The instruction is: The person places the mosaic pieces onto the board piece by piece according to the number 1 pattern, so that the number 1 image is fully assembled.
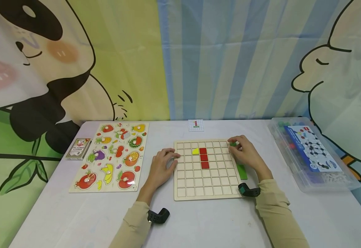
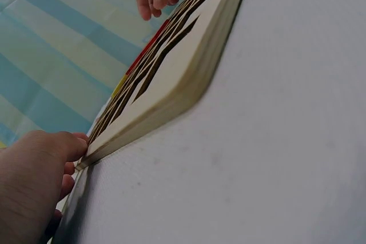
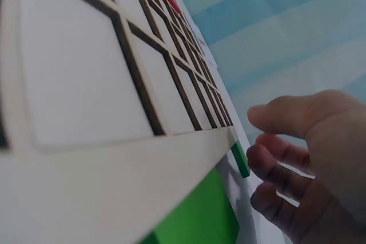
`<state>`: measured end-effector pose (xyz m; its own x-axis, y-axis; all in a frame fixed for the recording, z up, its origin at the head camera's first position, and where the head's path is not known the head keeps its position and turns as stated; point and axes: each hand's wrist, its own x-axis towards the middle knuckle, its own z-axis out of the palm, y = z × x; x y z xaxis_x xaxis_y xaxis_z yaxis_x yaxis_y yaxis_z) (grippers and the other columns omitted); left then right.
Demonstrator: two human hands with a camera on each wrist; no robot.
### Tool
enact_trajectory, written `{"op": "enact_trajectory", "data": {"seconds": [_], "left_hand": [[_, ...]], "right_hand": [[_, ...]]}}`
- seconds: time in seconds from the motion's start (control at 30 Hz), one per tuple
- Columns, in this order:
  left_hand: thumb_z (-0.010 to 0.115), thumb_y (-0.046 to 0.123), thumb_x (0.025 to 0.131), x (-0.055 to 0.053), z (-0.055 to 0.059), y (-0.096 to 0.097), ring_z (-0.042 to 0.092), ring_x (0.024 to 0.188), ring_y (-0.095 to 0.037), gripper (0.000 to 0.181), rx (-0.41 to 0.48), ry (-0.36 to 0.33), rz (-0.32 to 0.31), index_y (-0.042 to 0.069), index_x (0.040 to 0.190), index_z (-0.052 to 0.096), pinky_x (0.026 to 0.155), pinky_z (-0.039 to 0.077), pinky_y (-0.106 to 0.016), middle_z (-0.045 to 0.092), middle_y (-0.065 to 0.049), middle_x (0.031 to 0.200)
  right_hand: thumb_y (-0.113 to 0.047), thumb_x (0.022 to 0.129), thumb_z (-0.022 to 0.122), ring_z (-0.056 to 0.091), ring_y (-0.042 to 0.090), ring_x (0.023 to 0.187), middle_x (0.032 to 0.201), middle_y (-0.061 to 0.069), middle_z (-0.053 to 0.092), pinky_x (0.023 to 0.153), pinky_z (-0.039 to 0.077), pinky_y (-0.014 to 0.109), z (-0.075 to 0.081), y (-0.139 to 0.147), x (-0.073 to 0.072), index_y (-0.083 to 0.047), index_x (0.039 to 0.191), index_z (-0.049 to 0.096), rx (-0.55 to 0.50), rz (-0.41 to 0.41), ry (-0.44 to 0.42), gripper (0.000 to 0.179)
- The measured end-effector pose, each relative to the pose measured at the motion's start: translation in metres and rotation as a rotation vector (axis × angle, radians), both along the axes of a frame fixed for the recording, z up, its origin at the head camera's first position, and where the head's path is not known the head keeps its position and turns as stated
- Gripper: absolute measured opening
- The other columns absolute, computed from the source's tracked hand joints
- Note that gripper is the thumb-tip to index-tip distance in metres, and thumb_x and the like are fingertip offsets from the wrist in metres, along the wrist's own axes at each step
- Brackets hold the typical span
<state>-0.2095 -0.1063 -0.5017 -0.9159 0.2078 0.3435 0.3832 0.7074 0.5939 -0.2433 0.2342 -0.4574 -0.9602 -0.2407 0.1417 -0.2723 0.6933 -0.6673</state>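
A pale wooden grid board [image 1: 186, 192] lies flat in front of me. Three red tiles [image 1: 204, 157] form a column in its cells, with a yellow tile [image 1: 195, 151] left of the top one. My left hand [image 1: 161, 166] rests its fingertips against the board's left edge; the left wrist view shows them right at the rim. At the far right corner is my right hand [image 1: 245, 151], fingers loosely bent over a green piece [image 1: 233, 144]. The right wrist view shows a gap between thumb and fingers, nothing held. Another green piece [image 1: 241, 171] lies along the board's right edge.
Behind the board lies a small card [image 1: 196, 125] printed with a coloured grid pattern. To the left are a fruit puzzle board [image 1: 106, 187] and a playing-card box [image 1: 78, 148]. A clear plastic case [image 1: 323, 184] with a blue booklet [image 1: 312, 148] stands right.
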Motion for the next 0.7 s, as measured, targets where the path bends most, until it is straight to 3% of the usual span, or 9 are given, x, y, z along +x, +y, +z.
{"op": "enact_trajectory", "data": {"seconds": [0.23, 0.4, 0.53, 0.7], "left_hand": [[0.064, 0.02, 0.089, 0.0, -0.0007, -0.0001, 0.052, 0.113, -0.024, 0.018, -0.001, 0.007, -0.001, 0.023, 0.106, 0.069, 0.089, 0.036, -0.042, 0.057, -0.002, 0.126], [0.064, 0.019, 0.089, 0.0002, -0.0006, 0.0008, 0.052, 0.113, -0.024, 0.018, 0.005, 0.016, 0.001, 0.022, 0.106, 0.069, 0.089, 0.037, -0.043, 0.057, -0.002, 0.125], [0.064, 0.019, 0.089, 0.0002, 0.0001, 0.0012, 0.052, 0.113, -0.025, 0.018, 0.001, 0.013, 0.002, 0.022, 0.106, 0.069, 0.089, 0.037, -0.043, 0.057, -0.002, 0.125], [0.064, 0.019, 0.089, 0.0011, 0.0011, 0.0007, 0.052, 0.112, -0.025, 0.018, 0.002, 0.015, 0.002, 0.022, 0.106, 0.069, 0.089, 0.037, -0.044, 0.057, -0.003, 0.125]], "right_hand": [[-0.01, 0.093, 0.055, 0.052, 0.026, 0.084, 0.13, 0.029, 0.038, 0.071, 0.043, 0.036, -0.0045, 0.0052, -0.0022, 0.001, 0.137, 0.045, 0.072, -0.021, -0.018, 0.046], [-0.016, 0.094, 0.053, 0.049, 0.023, 0.08, 0.134, 0.029, 0.031, 0.064, 0.038, 0.03, -0.0079, 0.008, -0.0043, -0.001, 0.142, 0.038, 0.158, -0.106, -0.099, 0.052], [-0.018, 0.094, 0.053, 0.048, 0.023, 0.079, 0.131, 0.028, 0.032, 0.062, 0.037, 0.03, -0.0095, 0.0091, -0.0056, -0.002, 0.139, 0.043, 0.17, -0.136, -0.129, 0.048], [-0.018, 0.092, 0.059, 0.047, 0.024, 0.079, 0.121, 0.026, 0.04, 0.062, 0.036, 0.03, -0.0099, 0.01, -0.0062, -0.002, 0.128, 0.053, 0.158, -0.14, -0.086, 0.04]]}}
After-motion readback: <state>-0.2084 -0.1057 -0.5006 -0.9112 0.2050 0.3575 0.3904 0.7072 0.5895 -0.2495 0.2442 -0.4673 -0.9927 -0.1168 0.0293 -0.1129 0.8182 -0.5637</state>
